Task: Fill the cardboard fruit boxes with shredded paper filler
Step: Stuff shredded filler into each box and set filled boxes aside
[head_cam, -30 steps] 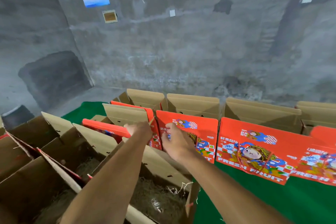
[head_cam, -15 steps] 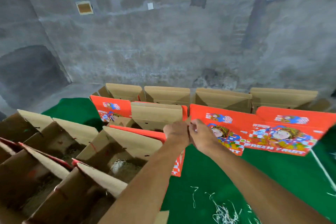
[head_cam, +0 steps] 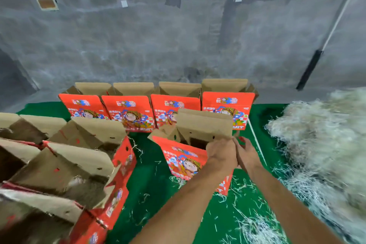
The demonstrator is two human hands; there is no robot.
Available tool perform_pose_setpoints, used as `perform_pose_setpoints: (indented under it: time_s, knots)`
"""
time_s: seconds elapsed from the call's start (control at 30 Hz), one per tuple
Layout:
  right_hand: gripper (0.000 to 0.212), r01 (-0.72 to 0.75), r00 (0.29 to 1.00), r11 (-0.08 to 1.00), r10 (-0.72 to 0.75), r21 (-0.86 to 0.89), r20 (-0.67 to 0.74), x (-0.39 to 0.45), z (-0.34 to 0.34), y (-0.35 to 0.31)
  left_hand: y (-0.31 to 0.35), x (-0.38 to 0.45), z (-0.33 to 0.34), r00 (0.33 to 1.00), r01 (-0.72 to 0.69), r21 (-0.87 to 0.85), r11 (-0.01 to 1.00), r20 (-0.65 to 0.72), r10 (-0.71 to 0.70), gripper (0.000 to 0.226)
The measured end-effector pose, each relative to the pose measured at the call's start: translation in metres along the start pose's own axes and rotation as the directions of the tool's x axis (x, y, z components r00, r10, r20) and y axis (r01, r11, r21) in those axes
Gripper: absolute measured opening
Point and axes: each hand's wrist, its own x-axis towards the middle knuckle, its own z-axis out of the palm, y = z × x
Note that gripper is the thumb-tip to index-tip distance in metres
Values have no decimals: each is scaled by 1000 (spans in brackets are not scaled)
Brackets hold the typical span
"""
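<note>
An open red cardboard fruit box [head_cam: 183, 159] stands on the green table cover [head_cam: 150, 186] in front of me, its brown flap [head_cam: 204, 125] upright. My left hand [head_cam: 221, 152] and my right hand [head_cam: 247, 154] are pressed together at the box's right top corner, and both grip its edge there. A big heap of pale shredded paper [head_cam: 320, 136] lies just right of the box. Inside the box I see only a dark opening.
Four red fruit boxes [head_cam: 128, 113] with raised flaps line the back by the concrete wall. Several open boxes [head_cam: 79, 166], some holding filler, crowd the left side. Loose paper strands [head_cam: 247, 222] litter the cover. A black-handled pole [head_cam: 309, 69] leans on the wall at right.
Both hands have brought the box away from the back row, nearer to me and to the right beside the paper heap. The view has swung right with it.
</note>
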Motion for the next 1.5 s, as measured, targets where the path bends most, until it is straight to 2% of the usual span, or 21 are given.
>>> perform_pose_setpoints:
  time_s: [0.1, 0.2, 0.3, 0.37, 0.43, 0.5, 0.53, 0.6, 0.67, 0.73, 0.77, 0.83, 0.9, 0.93, 1.0, 1.07, 1.17, 1.23, 1.33, 1.4, 1.5]
  knots:
    - [49, -14, 999, 1000, 14, 9, -37, -25, -52, 23, 57, -35, 13, 1000, -24, -20, 1000, -1, 24, 29]
    - [41, -65, 995, 992, 56, -104, -83, -50, -95, 53, 107, -70, 38, 999, -24, -32, 999, 24, 25, 22]
    - [29, -115, 992, 976, 103, -184, -73, -69, -136, 80, 154, -101, 60, 999, -21, -20, 1000, 42, 21, 19]
    - [13, -106, 994, 979, 99, -175, -47, -78, -161, 95, 179, -116, 71, 998, -30, -30, 999, 48, 32, 17]
    - [19, -103, 995, 983, 104, -153, 1, -88, -185, 110, 198, -130, 82, 995, -80, -46, 996, 52, 82, 17]
    - [16, -73, 996, 961, 82, -266, 23, -93, -205, 126, 205, -142, 96, 982, -139, -103, 985, 115, 150, 23]
    - [11, -58, 997, 934, 71, -352, 24, -97, -213, 134, 203, -147, 103, 965, -133, -169, 977, 202, 166, 33]
    - [19, -35, 999, 859, 23, -510, -30, -105, -224, 144, 192, -150, 113, 901, -98, -277, 956, 383, 204, 50]
    - [46, 21, 989, 696, -120, -718, -88, -111, -225, 152, 174, -151, 122, 879, -97, -239, 966, 435, 196, 55]
    - [84, 62, 977, 505, -206, -861, -51, -114, -213, 161, 154, -155, 131, 921, -85, -108, 990, 372, 120, 59]
    - [92, 58, 975, 437, -219, -897, -44, -115, -205, 163, 146, -158, 136, 948, -73, -39, 997, 309, 81, 63]
    - [90, 25, 972, 403, -222, -915, -71, -118, -187, 167, 131, -162, 145, 983, -56, 8, 998, 176, 53, 71]
    - [77, 33, 983, 437, -177, -899, -50, -113, -169, 174, 122, -163, 151, 996, -42, 16, 999, 82, 40, 79]
    - [70, 73, 989, 505, -147, -860, -2, -109, -165, 177, 120, -162, 154, 999, -36, 29, 999, 31, 35, 84]
    - [52, 125, 992, 758, -81, -640, 97, -102, -163, 180, 118, -161, 162, 996, -26, 77, 997, -82, 32, 84]
    - [33, 72, 993, 903, -25, -423, 117, -100, -164, 182, 115, -158, 169, 987, 7, 122, 993, -157, 12, 75]
    - [23, -28, 997, 958, 46, -286, 57, -103, -158, 179, 111, -151, 178, 970, 33, 174, 984, -243, 10, 65]
    - [34, -90, 993, 974, 103, -206, 51, -108, -151, 178, 112, -151, 185, 958, -4, 180, 984, -283, 55, 61]
    - [48, -93, 992, 981, 106, -173, 70, -120, -152, 182, 114, -161, 191, 958, -98, 205, 974, -245, 148, 61]
    - [42, -116, 987, 979, 132, -165, 87, -126, -156, 186, 117, -168, 191, 951, -124, 202, 972, -254, 174, 62]
    - [29, -124, 986, 980, 139, -157, 90, -132, -164, 189, 132, -170, 186, 950, -83, 127, 988, -290, 117, 52]
